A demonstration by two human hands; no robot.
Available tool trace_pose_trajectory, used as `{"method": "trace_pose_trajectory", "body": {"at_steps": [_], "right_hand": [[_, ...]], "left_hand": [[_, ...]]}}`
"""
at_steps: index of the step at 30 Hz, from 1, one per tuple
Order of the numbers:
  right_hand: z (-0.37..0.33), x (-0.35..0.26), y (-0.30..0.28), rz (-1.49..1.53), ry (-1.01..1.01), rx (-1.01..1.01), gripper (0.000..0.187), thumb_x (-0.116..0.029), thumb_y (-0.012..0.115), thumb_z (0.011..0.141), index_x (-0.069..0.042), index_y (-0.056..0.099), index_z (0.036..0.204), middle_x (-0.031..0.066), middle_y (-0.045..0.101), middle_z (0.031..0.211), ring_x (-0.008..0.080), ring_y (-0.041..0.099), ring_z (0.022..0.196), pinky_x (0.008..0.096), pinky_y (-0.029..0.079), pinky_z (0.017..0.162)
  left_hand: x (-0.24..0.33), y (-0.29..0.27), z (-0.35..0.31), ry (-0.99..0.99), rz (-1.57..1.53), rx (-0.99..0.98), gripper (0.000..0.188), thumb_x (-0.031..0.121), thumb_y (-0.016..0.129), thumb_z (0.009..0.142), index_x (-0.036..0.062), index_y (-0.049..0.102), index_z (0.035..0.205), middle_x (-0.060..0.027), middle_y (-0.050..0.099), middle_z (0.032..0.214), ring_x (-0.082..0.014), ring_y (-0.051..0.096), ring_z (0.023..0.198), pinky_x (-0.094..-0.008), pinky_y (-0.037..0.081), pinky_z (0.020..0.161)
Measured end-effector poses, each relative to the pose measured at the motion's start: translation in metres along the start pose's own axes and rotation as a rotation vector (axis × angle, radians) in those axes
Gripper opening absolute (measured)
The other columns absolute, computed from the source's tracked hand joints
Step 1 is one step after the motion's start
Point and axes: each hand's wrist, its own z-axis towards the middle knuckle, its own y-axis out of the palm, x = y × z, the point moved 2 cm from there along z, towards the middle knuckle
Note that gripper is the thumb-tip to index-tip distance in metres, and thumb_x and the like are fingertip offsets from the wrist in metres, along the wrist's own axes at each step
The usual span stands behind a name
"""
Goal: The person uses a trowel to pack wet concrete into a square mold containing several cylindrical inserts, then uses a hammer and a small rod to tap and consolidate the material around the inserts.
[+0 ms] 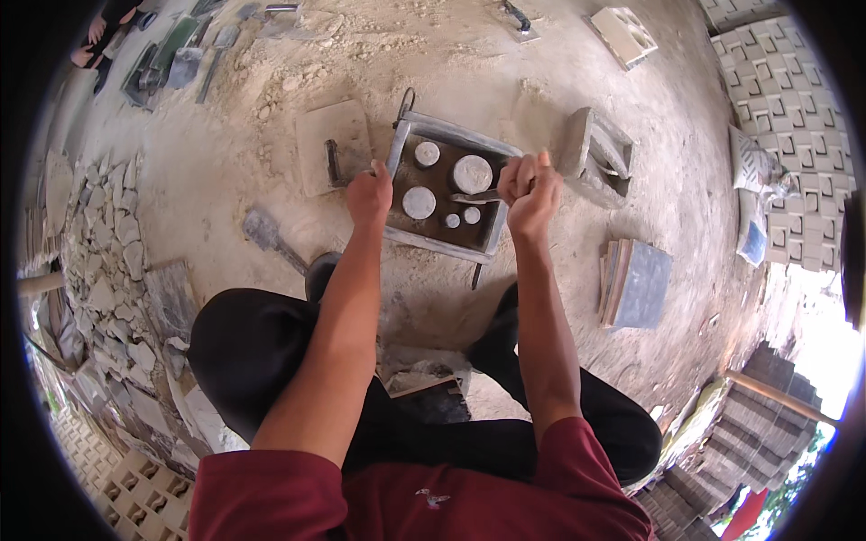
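On the floor before me sits a rectangular grey mould box, tilted slightly in view, with a brown gritty floor inside. Several round pale discs stand in it: a large one, two mid-sized ones and two small ones. My left hand is closed at the box's left wall and appears to grip it; the fingers' inner side is hidden. In a fist over the right wall, my right hand holds a flat metal tool, whose end reaches into the box just below the large disc. Its handle is hidden by my fingers.
A plastering float lies left of the box, a trowel nearer my left foot. To the right are a hollow block mould and stacked flat boards. Broken stone pieces line the left; patterned blocks stack far right. A person sits far left.
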Motion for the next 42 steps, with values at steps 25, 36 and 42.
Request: {"method": "trace_pose_trajectory", "body": {"at_steps": [25,36,42], "right_hand": [[0.002,0.001,0.033,0.004,0.008,0.249,0.046,-0.014,0.040,0.095,-0.012,0.026,0.052,-0.0035,0.030,0.046,0.0063,0.027,0.040,0.0263,0.017,0.038],[0.007,-0.007,0.026,0.079,0.019,0.144,0.045,-0.015,0.044,0.096,-0.013,0.028,0.054,-0.0048,0.027,0.048,0.0044,0.025,0.042,0.0252,0.017,0.039],[0.002,-0.007,0.032,-0.077,-0.089,0.297,0.050,-0.016,0.048,0.096,-0.013,0.024,0.052,-0.0055,0.026,0.046,0.0048,0.026,0.041,0.0245,0.015,0.039]], "left_hand": [[-0.005,0.001,0.005,-0.036,0.039,-0.003,0.064,0.049,0.036,0.091,-0.0082,0.065,0.096,-0.0313,0.063,0.098,-0.0437,0.061,0.098,-0.0483,0.047,0.088],[-0.001,0.001,0.003,0.010,0.013,-0.001,0.064,0.047,0.036,0.092,-0.0093,0.067,0.092,-0.0324,0.063,0.094,-0.0443,0.061,0.095,-0.0481,0.047,0.087],[-0.006,-0.003,0.004,-0.001,0.012,0.010,0.064,0.047,0.035,0.091,-0.0080,0.068,0.088,-0.0309,0.064,0.093,-0.0439,0.062,0.094,-0.0485,0.048,0.086]]}}
